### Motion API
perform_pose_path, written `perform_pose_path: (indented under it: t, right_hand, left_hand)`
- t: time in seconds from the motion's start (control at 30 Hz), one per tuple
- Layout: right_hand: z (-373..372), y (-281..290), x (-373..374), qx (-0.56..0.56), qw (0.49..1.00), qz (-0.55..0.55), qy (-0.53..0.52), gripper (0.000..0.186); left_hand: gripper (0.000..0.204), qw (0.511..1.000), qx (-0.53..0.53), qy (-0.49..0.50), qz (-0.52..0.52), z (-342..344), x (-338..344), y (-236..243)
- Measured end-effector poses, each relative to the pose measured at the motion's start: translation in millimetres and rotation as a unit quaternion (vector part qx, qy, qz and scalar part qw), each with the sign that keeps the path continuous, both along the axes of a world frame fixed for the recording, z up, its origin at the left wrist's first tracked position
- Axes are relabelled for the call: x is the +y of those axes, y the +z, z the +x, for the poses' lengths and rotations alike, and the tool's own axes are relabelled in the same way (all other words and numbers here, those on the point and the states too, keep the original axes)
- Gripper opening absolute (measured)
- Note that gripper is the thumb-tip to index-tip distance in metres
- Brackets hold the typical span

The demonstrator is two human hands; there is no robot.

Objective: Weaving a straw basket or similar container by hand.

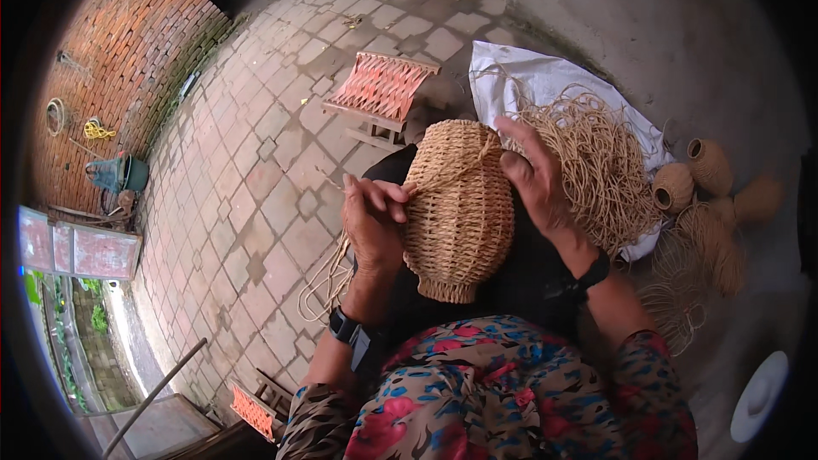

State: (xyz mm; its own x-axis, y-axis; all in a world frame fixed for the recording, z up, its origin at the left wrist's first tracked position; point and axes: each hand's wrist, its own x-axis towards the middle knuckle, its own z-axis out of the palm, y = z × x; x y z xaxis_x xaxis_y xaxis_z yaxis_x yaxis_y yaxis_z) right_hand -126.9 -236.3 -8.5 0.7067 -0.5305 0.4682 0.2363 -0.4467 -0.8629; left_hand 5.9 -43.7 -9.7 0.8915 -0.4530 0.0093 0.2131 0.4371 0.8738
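A tan woven basket [460, 230], rounded with a narrower rim, lies on my dark-clad lap. My left hand [372, 226] is at its left side, fingertips pinched on a strand of straw cord [443, 177] that runs slantwise across the weave. Loose loops of cord [319, 290] hang below that hand. On the other side, my right hand [538, 179] has its thumb near the basket wall and its forefinger stretched out past the upper right edge. Its remaining fingers are partly hidden.
A heap of straw cord [588, 162] lies on a white sack [503, 68] to the right. Beyond it sit several small woven baskets [711, 166] and wire frames [673, 268]. A low stool with a red woven seat [383, 85] stands ahead on the paving.
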Motion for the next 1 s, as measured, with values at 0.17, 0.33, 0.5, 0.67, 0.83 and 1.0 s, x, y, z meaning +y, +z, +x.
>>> perform_pose_path:
  t: [0.17, 0.33, 0.5, 0.67, 0.83, 1.0]
  right_hand:
    - [36, -46, -44, 0.185, 0.977, 0.085, 0.07, 0.05]
    - [24, -19, -14, 0.203, 0.976, -0.048, -0.061, 0.051]
    - [-11, 23, 3, 0.298, 0.924, -0.194, -0.143, 0.047]
    - [-20, 16, 0, 0.359, 0.876, -0.261, -0.187, 0.045]
    - [-29, -20, -3, 0.371, 0.888, -0.222, -0.16, 0.049]
    - [-26, 22, -1, 0.221, 0.888, -0.368, -0.164, 0.034]
  left_hand:
    - [0.05, 0.999, -0.019, -0.015, -0.045, -4, -16, 10]
    - [0.046, 0.995, 0.072, -0.067, -0.009, 49, -14, -3]
    - [0.046, 0.972, 0.046, -0.225, 0.052, 82, -50, -30]
    - [0.051, 0.956, 0.015, -0.276, 0.1, 81, -88, -55]
    - [0.053, 0.941, 0.011, -0.308, 0.137, 86, -103, -78]
    - [0.058, 0.935, 0.012, -0.319, 0.154, 95, -100, -90]
